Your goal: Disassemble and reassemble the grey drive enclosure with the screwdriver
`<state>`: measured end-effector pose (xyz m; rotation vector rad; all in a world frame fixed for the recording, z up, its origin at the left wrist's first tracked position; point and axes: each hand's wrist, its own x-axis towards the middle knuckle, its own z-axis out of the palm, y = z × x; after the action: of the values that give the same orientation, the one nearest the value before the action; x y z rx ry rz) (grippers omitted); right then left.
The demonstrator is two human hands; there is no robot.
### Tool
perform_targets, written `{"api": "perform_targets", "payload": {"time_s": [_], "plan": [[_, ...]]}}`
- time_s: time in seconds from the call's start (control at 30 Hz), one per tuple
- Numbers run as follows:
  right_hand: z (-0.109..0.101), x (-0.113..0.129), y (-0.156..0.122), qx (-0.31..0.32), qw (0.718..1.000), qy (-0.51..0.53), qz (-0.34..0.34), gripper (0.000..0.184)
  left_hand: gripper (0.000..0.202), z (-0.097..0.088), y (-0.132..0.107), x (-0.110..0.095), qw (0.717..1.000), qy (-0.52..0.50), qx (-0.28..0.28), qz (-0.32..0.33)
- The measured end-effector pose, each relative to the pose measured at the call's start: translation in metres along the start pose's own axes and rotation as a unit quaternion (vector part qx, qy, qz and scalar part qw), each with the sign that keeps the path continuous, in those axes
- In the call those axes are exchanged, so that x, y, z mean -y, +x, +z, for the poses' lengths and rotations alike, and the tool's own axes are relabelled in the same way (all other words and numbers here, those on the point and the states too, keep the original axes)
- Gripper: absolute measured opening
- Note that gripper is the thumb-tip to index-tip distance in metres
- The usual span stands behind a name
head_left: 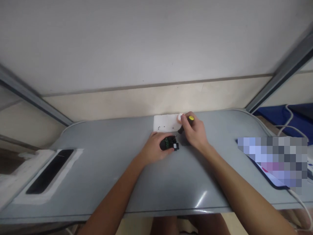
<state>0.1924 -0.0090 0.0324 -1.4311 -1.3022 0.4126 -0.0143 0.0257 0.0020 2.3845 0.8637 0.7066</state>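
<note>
My left hand (pixel 154 147) is wrapped round a small black device with a green circuit board (pixel 169 143) inside, holding it on the grey table. In my right hand (pixel 195 132) is a screwdriver (pixel 190 120) with a black handle and a yellow end cap. Its shaft slants down to the left, and the tip is at the device's upper right edge. Behind both hands lies a white sheet of paper (pixel 160 120) with several tiny dark screws (pixel 158 127) on it. A small round white-and-orange item (pixel 180 117) sits by my right fingers, partly hidden.
A black phone (pixel 50 171) rests on white paper at the left. On the right lies a tablet-like screen (pixel 274 179), mostly blurred out, with a white cable (pixel 299 202) beside it. Grey metal posts (pixel 281 70) flank the table (pixel 102 140), and a wall stands behind.
</note>
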Motion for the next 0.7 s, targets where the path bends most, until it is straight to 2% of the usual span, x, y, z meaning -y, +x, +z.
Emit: {"api": "perform_targets", "payload": {"time_s": [0.43,0.57,0.7], "plan": [[0.003,0.007,0.003,0.047,0.999,0.009,0.010,0.033,0.040,0.003,0.001,0.003,1.000,-0.008,-0.001,0.007],[0.021,0.012,0.010,0.014,0.997,0.081,-0.012,0.035,0.035,0.002,0.001,0.002,1.000,-0.003,0.000,0.015],[0.040,0.015,0.021,0.065,0.973,0.222,0.015,0.038,0.029,0.004,0.001,0.006,0.999,-0.005,-0.015,0.034]]}}
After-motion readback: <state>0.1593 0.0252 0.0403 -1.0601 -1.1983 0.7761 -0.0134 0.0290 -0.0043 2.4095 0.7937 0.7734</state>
